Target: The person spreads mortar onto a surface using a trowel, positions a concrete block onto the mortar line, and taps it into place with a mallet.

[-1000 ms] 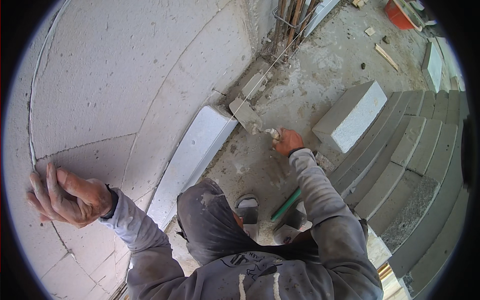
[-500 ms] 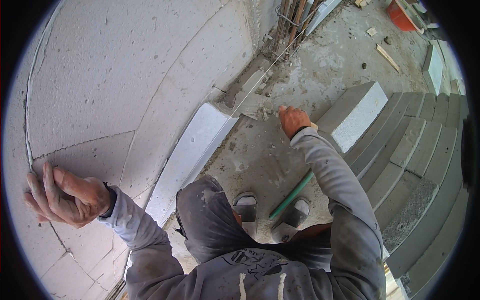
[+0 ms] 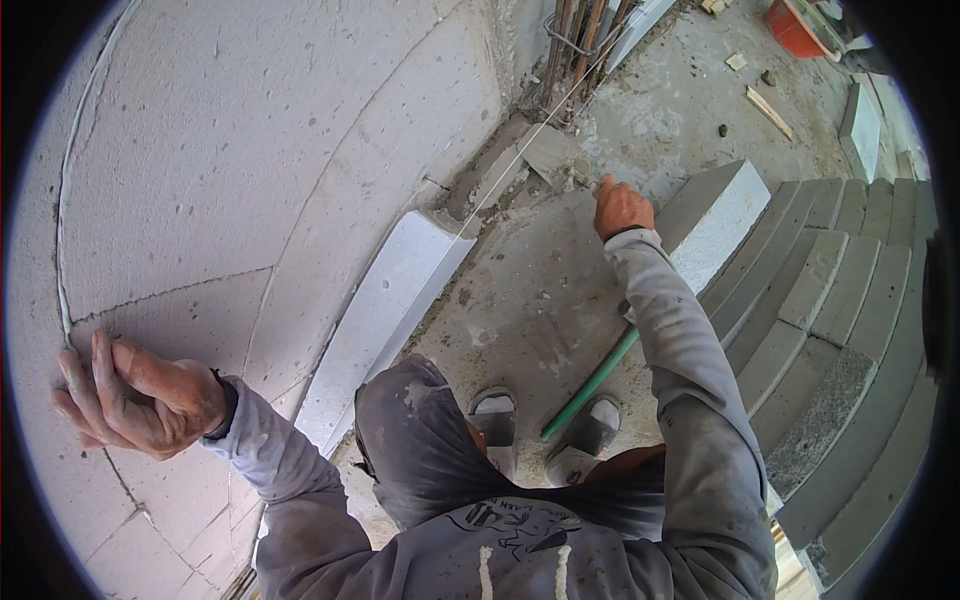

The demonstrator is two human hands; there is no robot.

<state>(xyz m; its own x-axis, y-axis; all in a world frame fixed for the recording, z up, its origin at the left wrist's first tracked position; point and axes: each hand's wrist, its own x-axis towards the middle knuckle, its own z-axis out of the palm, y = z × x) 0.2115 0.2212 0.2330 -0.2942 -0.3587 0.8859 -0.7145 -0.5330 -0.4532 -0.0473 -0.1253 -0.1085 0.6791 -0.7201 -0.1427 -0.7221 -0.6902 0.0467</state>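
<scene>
My right hand [image 3: 624,208] is closed around the handle of a trowel, which the fingers mostly hide. Grey mortar coats the trowel's blade [image 3: 550,157], which lies over the mortar bed [image 3: 488,180] at the foot of the wall. Close to the blade runs a taut white string [image 3: 522,152]. A pale block [image 3: 385,312] sits along the wall base, its far end meeting the mortar. At the left, my left hand [image 3: 150,395] leans on the block wall [image 3: 210,150], fingers apart and slightly bent, holding nothing.
Stacked grey blocks [image 3: 835,300] fill the right side, with a single block [image 3: 722,215] beside my right hand. A green handle [image 3: 592,385] lies near my feet. Upright rebar [image 3: 575,55] stands at the wall's far end. Farther right are a wood scrap [image 3: 768,112] and an orange tub [image 3: 800,28].
My right hand has moved a little right and farther away. The trowel blade has gone the same way, now lying farther along the mortar bed. My left hand stays on the wall.
</scene>
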